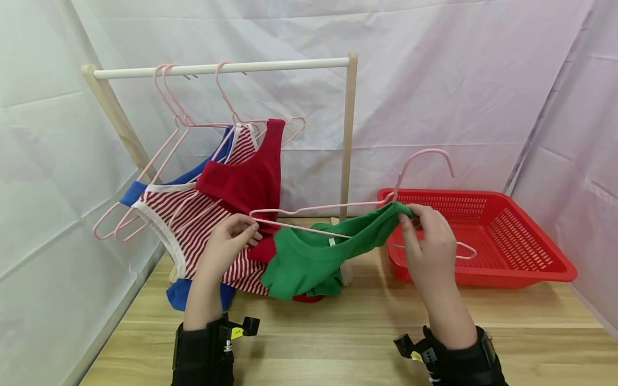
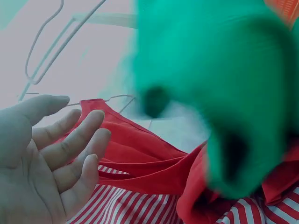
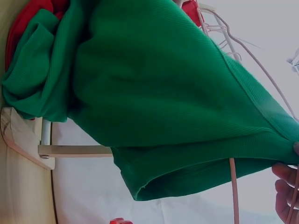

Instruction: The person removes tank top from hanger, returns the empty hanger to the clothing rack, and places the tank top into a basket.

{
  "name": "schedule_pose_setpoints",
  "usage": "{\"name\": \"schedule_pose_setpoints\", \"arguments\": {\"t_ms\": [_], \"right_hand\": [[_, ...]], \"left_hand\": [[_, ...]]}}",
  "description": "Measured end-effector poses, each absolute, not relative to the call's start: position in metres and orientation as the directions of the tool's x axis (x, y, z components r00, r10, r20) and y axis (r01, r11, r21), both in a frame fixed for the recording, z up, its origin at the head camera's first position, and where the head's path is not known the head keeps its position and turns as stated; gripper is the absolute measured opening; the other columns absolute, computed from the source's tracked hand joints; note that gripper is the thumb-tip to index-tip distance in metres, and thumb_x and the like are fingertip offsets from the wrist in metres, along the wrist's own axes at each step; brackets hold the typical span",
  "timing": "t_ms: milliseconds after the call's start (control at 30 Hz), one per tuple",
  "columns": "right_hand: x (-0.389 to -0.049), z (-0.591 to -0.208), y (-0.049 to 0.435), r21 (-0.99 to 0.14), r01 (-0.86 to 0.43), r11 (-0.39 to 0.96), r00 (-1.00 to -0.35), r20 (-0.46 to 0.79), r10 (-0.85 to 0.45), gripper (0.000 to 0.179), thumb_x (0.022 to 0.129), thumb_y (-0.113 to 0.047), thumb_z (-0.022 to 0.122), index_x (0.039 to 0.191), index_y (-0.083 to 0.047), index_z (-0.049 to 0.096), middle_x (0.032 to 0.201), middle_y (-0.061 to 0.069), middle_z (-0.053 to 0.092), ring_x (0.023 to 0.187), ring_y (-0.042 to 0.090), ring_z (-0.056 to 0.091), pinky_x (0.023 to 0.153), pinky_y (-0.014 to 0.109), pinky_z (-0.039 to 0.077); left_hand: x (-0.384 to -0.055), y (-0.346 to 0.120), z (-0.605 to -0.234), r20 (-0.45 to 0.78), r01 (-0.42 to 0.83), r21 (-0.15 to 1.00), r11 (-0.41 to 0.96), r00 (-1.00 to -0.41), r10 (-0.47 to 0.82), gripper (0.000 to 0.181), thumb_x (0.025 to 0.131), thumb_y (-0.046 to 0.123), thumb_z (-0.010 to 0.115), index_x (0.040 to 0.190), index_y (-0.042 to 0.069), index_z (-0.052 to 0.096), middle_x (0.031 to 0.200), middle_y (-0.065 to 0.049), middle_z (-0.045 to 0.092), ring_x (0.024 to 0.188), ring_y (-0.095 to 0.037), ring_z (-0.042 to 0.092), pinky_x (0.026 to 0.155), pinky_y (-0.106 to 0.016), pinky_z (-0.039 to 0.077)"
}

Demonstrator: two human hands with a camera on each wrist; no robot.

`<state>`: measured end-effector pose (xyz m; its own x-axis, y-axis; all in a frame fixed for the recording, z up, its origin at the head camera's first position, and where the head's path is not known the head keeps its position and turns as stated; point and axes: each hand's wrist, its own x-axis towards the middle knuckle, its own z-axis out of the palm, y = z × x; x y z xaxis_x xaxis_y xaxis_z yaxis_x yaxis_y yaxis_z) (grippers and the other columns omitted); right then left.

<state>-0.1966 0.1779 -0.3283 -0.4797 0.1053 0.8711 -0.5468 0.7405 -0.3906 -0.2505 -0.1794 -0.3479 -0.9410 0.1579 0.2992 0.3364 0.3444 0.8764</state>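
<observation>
My right hand (image 1: 432, 246) pinches the shoulder of a green top (image 1: 314, 257), close to the base of a pink hanger's (image 1: 425, 153) hook. One end of that hanger pokes out beyond the shoulder on the right; its left arm lies over the top's neckline. In the right wrist view the green top (image 3: 154, 93) hangs sideways, and my fingers (image 3: 285, 191) show only at the edge. Beside the hanger's left end is my left hand (image 1: 227, 241). Seen from the left wrist, that hand (image 2: 56, 154) has loosely bent fingers and nothing in its grasp.
A clothes rack (image 1: 222, 67) stands behind on the left. From its hangers hang a red top (image 1: 241, 177), a red-and-white striped garment (image 1: 193, 225) and a blue garment (image 1: 178, 295). A red basket (image 1: 512, 276) sits at the right on the wooden table (image 1: 328, 343).
</observation>
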Motion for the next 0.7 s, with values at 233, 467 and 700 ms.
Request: {"name": "schedule_pose_setpoints", "arguments": {"t_ms": [233,467,700], "right_hand": [[-0.199,-0.329,0.177,-0.362,-0.530,0.767,-0.505,0.861,0.057,0.022,0.086,0.000,0.071,0.107,0.004,0.064,0.087,0.012,0.063,0.079,0.026,0.057,0.074,0.025,0.042],[-0.198,-0.330,0.173,-0.333,-0.553,0.764,-0.513,0.858,0.003,0.027,0.084,0.000,0.074,0.109,0.001,0.064,0.089,0.010,0.065,0.080,0.025,0.059,0.076,0.032,0.045],[-0.198,-0.328,0.172,-0.266,-0.612,0.745,-0.470,0.879,-0.072,0.025,0.082,-0.004,0.076,0.105,0.001,0.067,0.092,0.012,0.068,0.081,0.028,0.061,0.075,0.040,0.041]], "left_hand": [[-0.244,-0.175,-0.343,0.356,0.434,0.806,0.403,-0.899,0.257,0.030,0.093,0.018,0.069,0.120,0.009,0.060,0.099,-0.007,0.068,0.086,-0.023,0.066,0.075,-0.038,0.052],[-0.235,-0.166,-0.339,0.348,0.507,0.737,0.447,-0.852,0.392,0.022,0.091,0.022,0.071,0.113,0.020,0.066,0.101,0.001,0.068,0.089,-0.016,0.066,0.075,-0.037,0.054],[-0.230,-0.159,-0.336,0.339,0.542,0.630,0.557,-0.837,0.430,0.016,0.089,0.032,0.072,0.103,0.024,0.069,0.093,0.010,0.068,0.080,-0.010,0.065,0.070,-0.033,0.053]]}}
